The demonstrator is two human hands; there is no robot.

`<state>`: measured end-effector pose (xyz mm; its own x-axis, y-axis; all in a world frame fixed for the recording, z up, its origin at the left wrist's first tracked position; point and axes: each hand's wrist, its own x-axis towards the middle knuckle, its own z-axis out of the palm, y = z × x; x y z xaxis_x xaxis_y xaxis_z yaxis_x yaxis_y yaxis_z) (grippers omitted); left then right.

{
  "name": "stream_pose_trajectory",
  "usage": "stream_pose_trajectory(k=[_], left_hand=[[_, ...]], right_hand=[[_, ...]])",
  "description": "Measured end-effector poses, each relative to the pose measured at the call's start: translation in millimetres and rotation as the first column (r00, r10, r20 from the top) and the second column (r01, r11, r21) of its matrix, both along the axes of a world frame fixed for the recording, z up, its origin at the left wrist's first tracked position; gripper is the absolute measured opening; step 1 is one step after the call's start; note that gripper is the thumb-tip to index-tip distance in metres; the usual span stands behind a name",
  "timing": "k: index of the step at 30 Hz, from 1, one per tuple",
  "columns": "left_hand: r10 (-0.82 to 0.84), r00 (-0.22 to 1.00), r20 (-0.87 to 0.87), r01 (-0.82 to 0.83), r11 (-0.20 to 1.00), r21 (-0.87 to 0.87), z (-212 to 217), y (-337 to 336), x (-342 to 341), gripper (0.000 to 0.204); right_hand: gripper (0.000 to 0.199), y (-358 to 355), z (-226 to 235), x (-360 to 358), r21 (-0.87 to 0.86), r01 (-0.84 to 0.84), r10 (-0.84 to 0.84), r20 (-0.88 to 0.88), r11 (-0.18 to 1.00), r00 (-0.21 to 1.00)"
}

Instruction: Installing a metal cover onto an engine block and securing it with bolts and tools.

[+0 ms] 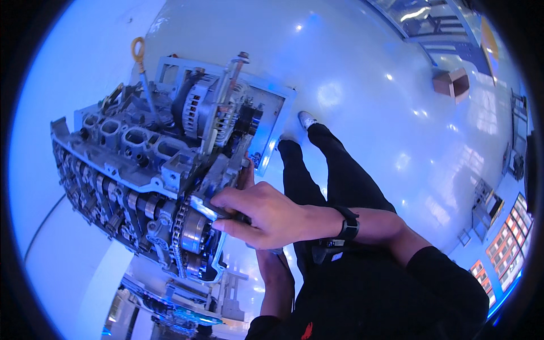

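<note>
Engine block (pixel 141 164) is seen mounted on a stand, left of centre, cam sprocket and timing chain (pixel 180 238) at its near end. Right hand (pixel 260 212) is clenched round a metal tool (pixel 207 207) pressed against the block's near-right edge, just above the sprocket. Left hand (pixel 246 175) is mostly hidden behind the right; grip can't be told. Alternator (pixel 198 110) sits on the far side, yellow-looped dipstick (pixel 139 54) further left. Cardboard box (pixel 451 84) lies far right on the floor.
</note>
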<state>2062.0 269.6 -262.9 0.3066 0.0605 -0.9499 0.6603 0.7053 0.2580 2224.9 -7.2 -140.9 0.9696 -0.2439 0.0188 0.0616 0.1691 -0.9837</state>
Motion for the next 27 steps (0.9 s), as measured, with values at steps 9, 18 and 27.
stream_pose_trajectory(k=[9, 18, 27], left_hand=[[-0.099, 0.992, -0.074, 0.101, 0.995, 0.024, 14, 12, 12, 0.064], [-0.187, 0.971, -0.147, 0.198, 0.978, 0.064, 23, 19, 23, 0.066], [-0.268, 0.945, -0.188, 0.288, 0.953, 0.089, 29, 26, 30, 0.068]], right_hand=[[0.018, -8, 1, 10, -0.021, -0.022, 0.023, 0.066, 1.0, 0.998], [0.023, -13, -5, 20, -0.013, -0.011, 0.012, 0.084, 1.0, 0.996], [0.025, -20, -15, 18, 0.045, -0.081, 0.076, 0.102, 0.996, 0.992]])
